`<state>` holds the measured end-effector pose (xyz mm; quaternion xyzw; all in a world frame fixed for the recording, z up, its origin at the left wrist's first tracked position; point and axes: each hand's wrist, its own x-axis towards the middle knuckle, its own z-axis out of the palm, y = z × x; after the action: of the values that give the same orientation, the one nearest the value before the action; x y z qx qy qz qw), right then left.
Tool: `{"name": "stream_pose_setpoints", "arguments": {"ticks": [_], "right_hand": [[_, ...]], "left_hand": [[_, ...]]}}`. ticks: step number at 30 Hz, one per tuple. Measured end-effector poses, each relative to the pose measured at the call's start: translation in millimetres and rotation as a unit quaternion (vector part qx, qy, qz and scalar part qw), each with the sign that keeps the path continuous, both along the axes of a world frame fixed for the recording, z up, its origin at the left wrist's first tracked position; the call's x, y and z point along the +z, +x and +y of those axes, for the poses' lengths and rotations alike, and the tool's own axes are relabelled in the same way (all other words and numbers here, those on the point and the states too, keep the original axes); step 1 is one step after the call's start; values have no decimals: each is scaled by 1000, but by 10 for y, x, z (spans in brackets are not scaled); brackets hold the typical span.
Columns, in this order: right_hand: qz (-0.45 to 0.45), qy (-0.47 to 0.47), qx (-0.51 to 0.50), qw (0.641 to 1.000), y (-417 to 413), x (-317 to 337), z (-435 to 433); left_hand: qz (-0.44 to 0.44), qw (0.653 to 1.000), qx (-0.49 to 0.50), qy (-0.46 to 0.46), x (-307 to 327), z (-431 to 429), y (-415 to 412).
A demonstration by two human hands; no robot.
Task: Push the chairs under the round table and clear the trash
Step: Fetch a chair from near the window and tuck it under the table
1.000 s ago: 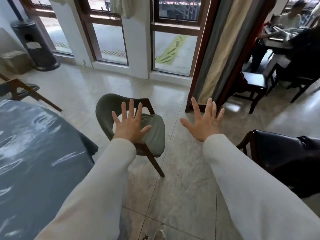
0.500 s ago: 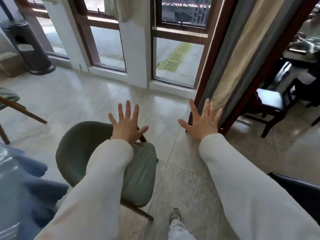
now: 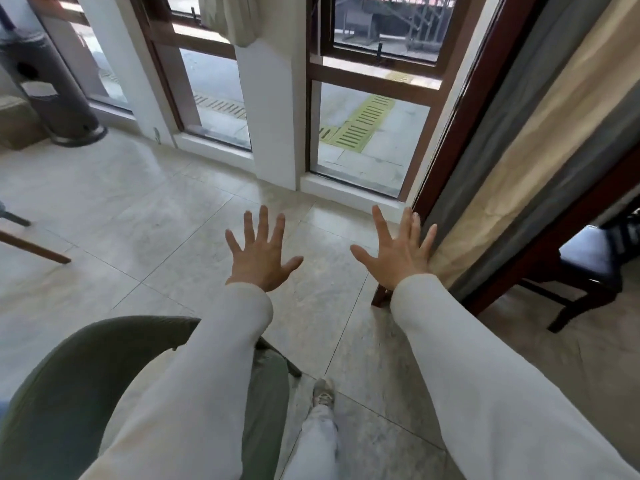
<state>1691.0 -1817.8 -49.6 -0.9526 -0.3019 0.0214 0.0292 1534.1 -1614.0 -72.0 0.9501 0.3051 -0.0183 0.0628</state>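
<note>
Left hand [image 3: 258, 256] and right hand [image 3: 398, 252] both splayed wide, empty, over floor [image 3: 138, 237]. Now green chair [image 3: 69, 393] low left beneath left sleeve [image 3: 207, 375], no longer ahead; bench out of view. Chair untouched, push under bench not started.

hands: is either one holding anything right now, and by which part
Nothing is held. The left hand and right hand are both spread open, not touching the green chair.
</note>
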Motion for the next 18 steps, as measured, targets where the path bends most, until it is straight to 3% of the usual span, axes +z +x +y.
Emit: {"name": "stream_pose_setpoints", "arguments": {"ticks": [9, 18], "right_hand": [[10, -15, 63, 998, 1615, 53, 1666], [-14, -11, 163, 986, 2478, 214, 3394]], "left_hand": [[-5, 998, 59, -6, -99, 1366, 1489], [-19, 989, 149, 8, 219, 2671, 2015]]}}
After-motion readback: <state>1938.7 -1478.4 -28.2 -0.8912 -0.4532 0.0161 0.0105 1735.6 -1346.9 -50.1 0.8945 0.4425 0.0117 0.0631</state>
